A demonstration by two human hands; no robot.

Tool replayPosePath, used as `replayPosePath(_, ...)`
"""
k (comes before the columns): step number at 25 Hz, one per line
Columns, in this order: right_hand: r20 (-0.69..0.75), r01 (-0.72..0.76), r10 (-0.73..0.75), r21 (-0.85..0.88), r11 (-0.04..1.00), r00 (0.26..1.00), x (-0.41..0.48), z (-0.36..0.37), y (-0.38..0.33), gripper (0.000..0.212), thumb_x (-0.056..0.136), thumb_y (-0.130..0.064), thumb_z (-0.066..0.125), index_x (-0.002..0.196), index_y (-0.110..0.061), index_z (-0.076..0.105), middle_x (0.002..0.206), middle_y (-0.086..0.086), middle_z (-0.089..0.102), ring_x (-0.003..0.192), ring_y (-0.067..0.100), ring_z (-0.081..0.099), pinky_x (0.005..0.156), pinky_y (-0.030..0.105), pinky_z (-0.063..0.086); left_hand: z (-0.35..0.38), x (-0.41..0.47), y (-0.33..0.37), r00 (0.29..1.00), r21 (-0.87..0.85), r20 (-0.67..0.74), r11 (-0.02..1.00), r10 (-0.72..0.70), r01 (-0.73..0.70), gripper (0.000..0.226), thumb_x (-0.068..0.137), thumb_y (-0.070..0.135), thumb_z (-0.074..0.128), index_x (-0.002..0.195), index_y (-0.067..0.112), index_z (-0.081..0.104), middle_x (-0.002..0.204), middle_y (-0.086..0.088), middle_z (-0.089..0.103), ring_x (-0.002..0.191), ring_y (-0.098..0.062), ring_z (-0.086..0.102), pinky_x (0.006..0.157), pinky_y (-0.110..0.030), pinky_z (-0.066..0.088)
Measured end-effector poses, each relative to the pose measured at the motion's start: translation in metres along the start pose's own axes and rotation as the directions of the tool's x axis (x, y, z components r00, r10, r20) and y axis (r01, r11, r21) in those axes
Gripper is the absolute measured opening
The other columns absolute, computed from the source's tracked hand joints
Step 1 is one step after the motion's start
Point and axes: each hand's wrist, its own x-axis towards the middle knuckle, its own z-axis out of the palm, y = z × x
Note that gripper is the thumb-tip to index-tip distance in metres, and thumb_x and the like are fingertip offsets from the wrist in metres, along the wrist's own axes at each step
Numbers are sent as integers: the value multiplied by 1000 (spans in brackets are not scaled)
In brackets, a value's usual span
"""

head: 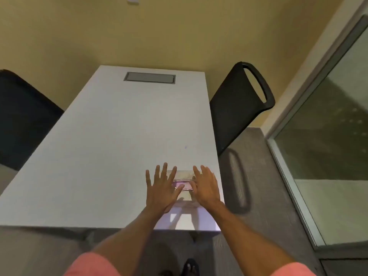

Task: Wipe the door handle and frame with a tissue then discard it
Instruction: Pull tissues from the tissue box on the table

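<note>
Both hands hover spread over a white table [111,156]: left hand [162,188] and right hand [206,186], fingers splayed and grasping nothing, flank a tissue box [184,185] near the table's front right corner.

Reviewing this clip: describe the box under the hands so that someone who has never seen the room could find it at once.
Start at the long white table between two dark chairs. Follow it to its near right corner, where the left hand and right hand hover, fingers spread. Between them sits the tissue box, pale with an oval opening on top, and the only loose object on the table.
</note>
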Motion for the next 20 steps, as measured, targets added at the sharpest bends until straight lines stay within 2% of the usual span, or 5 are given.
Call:
replayPosePath(5,-58,68,-61,131,989,996,9,12,-3,31,92,-29,63,123,-24,64,137,8,55,125,27,49,106,37,42,15,9,-9,1000,29,-3,999,-19,19,83,93,71,2,148,24,43,156,-13,35,143,-40,32,113,-62,7)
replayPosePath(8,-52,40,-28,246,968,998,17,13,-10,11,88,-24,68,97,-22,75,112,6,62,101,25,57,86,37,54,25,22,-14,999,24,45,1000,-9,8,79,94,68,5,150,23,39,158,-13,32,145,-39,29,115,-60,2)
replayPosePath(13,15,74,-74,-19,997,997,27,15,-14,16,83,-28,74,97,-22,75,107,2,58,99,21,51,79,28,47,56,30,-20,995,2,102,1000,-7,6,71,97,62,21,158,26,16,165,-6,5,152,-34,3,118,-57,-7)
replayPosePath(17,44,103,-98,-133,986,994,31,14,-17,20,86,-27,71,105,-21,75,111,2,60,106,22,49,79,29,39,62,26,-19,998,10,59,1000,-12,11,68,96,56,33,155,22,30,162,-8,21,150,-32,20,117,-59,5)
replayPosePath(20,65,129,-119,-174,976,991,32,12,-16,20,89,-27,66,106,-19,74,112,1,63,109,20,47,81,30,39,65,26,-19,999,-5,47,1000,-15,15,70,97,58,31,156,23,22,164,-8,14,151,-31,13,119,-60,3)
